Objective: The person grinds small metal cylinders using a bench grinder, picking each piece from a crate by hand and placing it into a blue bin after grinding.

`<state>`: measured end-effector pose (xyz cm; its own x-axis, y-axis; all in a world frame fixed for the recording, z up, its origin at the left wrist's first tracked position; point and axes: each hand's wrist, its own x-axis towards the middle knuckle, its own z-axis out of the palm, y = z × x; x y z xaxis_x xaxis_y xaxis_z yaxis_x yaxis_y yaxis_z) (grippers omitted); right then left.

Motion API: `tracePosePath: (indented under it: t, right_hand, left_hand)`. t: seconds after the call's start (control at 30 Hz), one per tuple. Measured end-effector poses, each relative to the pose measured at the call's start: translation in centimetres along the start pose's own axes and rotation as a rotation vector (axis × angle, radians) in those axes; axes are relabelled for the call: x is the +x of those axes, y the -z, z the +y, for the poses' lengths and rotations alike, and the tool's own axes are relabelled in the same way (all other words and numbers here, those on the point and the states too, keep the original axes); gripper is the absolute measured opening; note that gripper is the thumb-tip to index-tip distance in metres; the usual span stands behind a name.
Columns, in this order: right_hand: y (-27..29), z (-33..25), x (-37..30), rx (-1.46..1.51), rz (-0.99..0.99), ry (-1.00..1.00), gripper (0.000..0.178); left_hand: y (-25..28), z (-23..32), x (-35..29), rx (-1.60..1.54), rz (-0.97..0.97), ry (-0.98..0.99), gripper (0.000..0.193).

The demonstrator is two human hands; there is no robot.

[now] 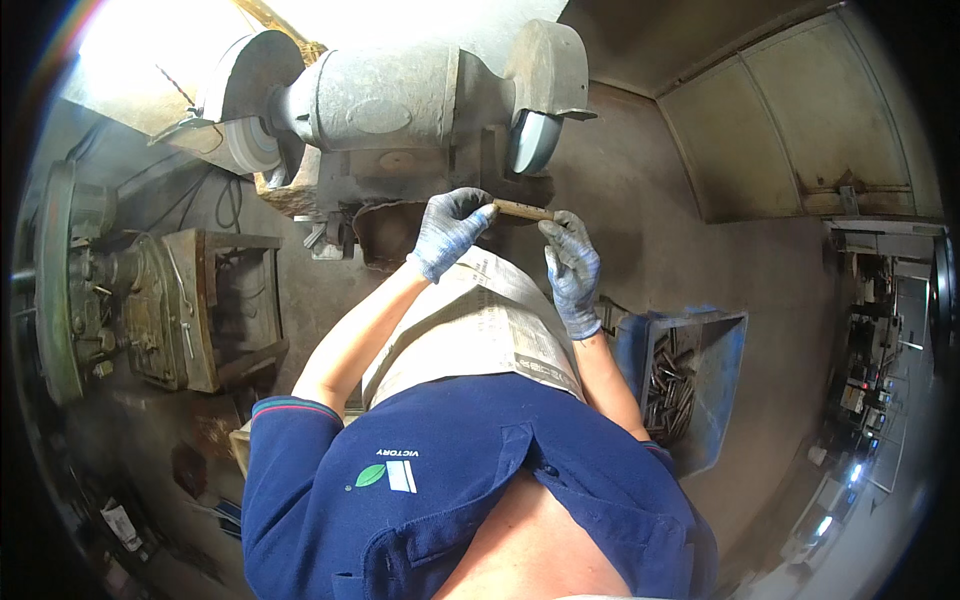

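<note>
A short, narrow bar (523, 210), brownish and metal-looking with small dark marks along it, spans the gap between my hands. My left hand (452, 232), in a grey-and-blue work glove, pinches its left end between thumb and fingers. At the other end, the gloved fingertips of my right hand (573, 268) close on the bar. Just beyond stands a grey two-wheeled bench grinder (385, 95). Its right grinding wheel (535, 142) is above and a little past the bar, apart from it. Newspaper sheets (490, 320) cover my lap below my hands.
By my right arm, a blue plastic crate (712, 400) holds many small metal pieces (670, 385). The grinder's left wheel (250, 145) is exposed under its guard. A greasy machine (130, 310) stands to the left; a metal cabinet (790, 120) stands far right.
</note>
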<state>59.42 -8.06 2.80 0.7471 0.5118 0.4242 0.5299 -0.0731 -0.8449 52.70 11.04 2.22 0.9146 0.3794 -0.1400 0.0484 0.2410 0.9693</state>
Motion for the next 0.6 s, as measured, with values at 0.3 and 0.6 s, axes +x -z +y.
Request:
tracePosePath:
  t: [0.3, 0.6]
  right_hand:
    - [0.9, 4.3, 2.3, -0.147, -0.069, 0.038, 0.028]
    - [1.6, 6.0, 3.6, 0.012, -0.049, -0.153, 0.019]
  left_hand:
    - [-2.3, -2.9, 3.9, -0.34, 0.142, 0.042, 0.01]
    - [-4.3, -5.3, 6.0, -0.338, 0.247, 0.124, 0.009]
